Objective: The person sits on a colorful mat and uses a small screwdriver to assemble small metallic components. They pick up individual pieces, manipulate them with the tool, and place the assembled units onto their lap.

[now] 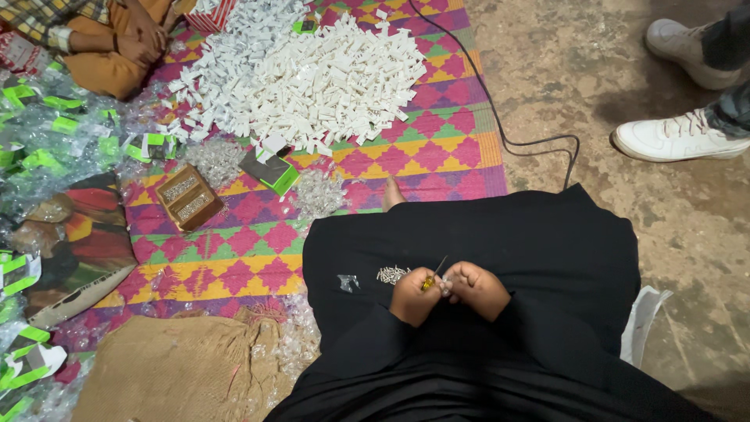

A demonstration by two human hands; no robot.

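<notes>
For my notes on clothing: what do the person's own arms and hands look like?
Both arms are covered by long, loose black sleeves of plain cloth that reach the wrists. The left hand and the right hand are bare: no gloves. No ring, watch or marking can be made out.

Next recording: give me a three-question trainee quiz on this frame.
1. True or false: the left hand holds a yellow-handled screwdriver.
2. The small screws lie on: A) the patterned mat B) the black cloth over the lap C) the brown box.
3. What fills the far end of the mat?

Key: 1 true. 2 B. 3 A heap of small white plastic pieces.
</notes>
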